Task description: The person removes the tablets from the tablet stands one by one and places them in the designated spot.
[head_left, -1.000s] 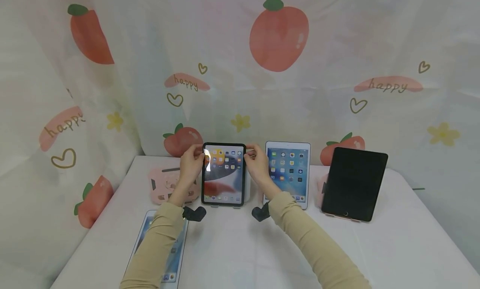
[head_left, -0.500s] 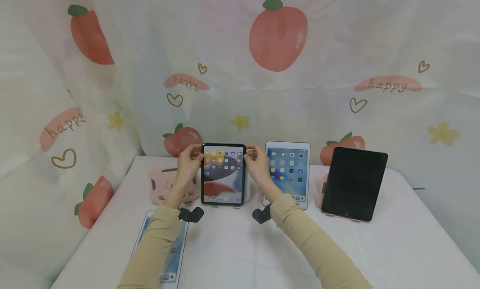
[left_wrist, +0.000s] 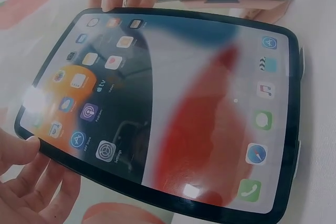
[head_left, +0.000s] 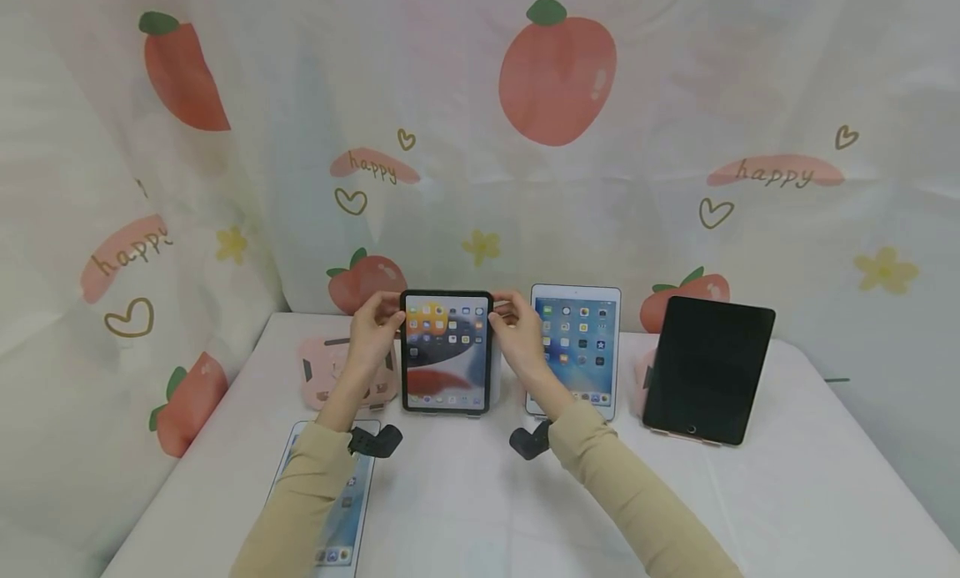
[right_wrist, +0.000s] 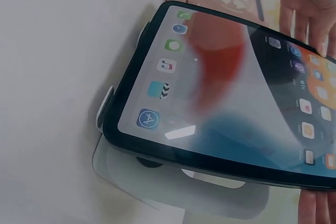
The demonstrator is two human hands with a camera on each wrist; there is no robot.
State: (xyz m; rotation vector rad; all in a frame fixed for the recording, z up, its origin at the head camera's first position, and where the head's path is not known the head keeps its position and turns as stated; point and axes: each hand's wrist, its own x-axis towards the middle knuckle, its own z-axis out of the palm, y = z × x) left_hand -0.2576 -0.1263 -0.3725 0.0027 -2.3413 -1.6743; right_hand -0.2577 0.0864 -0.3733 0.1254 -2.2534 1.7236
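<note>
A black-framed tablet (head_left: 447,365) with a lit home screen stands upright in the middle of the table. It sits on a pale grey stand (right_wrist: 226,203), whose small lips (right_wrist: 104,109) hook over its bottom edge. My left hand (head_left: 371,332) pinches the tablet's upper left edge, thumb in front and fingers towards the back. At the upper right edge my right hand (head_left: 519,334) holds it the same way. In the left wrist view the left thumb (left_wrist: 23,150) presses on the frame near the corner. Much of the stand is hidden behind the tablet.
A white tablet (head_left: 577,344) stands to the right, partly behind my right forearm. Farther right leans a dark-screened tablet (head_left: 708,369). A pink stand (head_left: 318,369) is at the left. Another white tablet (head_left: 348,511) lies under my left sleeve. A fruit-print curtain (head_left: 480,203) hangs behind.
The tablet's top has tipped slightly towards me, and the glare on its upper left has gone from the head view. Both hands keep their pinch; the wrists have moved a little lower and apart.
</note>
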